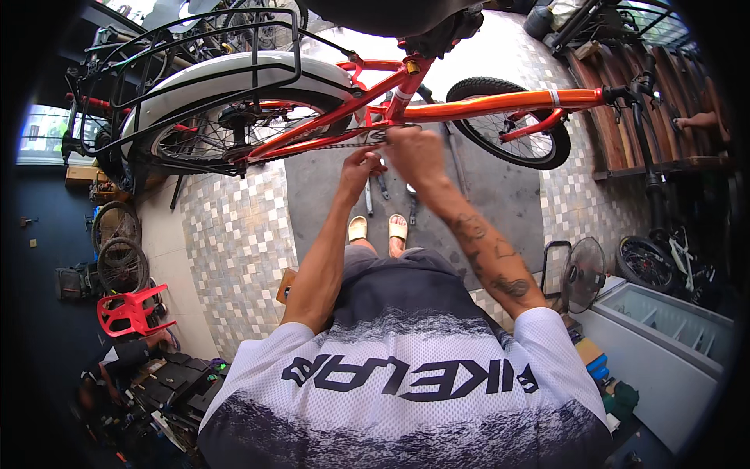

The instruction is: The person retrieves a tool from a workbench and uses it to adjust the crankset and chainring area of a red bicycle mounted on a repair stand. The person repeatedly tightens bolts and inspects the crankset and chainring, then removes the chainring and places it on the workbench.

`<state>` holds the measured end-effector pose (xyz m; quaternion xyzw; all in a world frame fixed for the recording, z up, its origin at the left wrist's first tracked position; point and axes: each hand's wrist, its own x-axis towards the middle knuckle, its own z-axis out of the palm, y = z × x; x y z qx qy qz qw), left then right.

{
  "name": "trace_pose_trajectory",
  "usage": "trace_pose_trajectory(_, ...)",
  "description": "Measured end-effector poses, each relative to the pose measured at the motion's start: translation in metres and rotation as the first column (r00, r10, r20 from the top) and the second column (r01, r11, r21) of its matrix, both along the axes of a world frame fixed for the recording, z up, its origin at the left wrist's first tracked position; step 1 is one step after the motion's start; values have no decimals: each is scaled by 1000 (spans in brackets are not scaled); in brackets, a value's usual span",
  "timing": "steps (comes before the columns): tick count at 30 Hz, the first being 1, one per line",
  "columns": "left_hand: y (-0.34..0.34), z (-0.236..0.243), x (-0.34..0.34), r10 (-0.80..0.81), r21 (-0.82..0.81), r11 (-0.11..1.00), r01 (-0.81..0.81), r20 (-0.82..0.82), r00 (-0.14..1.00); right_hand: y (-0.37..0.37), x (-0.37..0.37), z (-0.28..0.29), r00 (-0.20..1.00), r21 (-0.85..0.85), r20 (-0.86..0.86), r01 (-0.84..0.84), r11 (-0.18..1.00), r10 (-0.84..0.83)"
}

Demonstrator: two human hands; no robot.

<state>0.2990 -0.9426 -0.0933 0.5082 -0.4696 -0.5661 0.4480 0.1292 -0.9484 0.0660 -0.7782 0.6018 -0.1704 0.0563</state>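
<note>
- Toward half past eight, I noticed a red plastic chair (133, 311).
- At eleven o'clock curved the white rear fender (320, 72) of an orange-red bicycle (401, 102), which spanned twelve o'clock, straight ahead of the person.
- Just below its frame, near the chain (344, 144), the person's left hand (363, 167) had thumb and fingers drawn close together; I couldn't tell what, if anything, they pinched.
- Close beside it, a shade past twelve, the right hand (416, 153) was blurred and mostly curled; whether it gripped anything, I couldn't tell.
- Between one and two o'clock was the front wheel (556, 148).
- Near three stood a fan (584, 273); toward four, a white chest freezer (648, 367).
</note>
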Motion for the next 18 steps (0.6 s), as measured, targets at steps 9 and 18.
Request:
trace_pose_trajectory(9,66,-27,84,-45,333,942,42,2,999,85,31,-75,711,657,656,-374,654,-252)
trace_pose_trajectory(18,128,-11,151,145,541,816,-204,149,978,36,-8,-111,96,724,689,-104,681,-718)
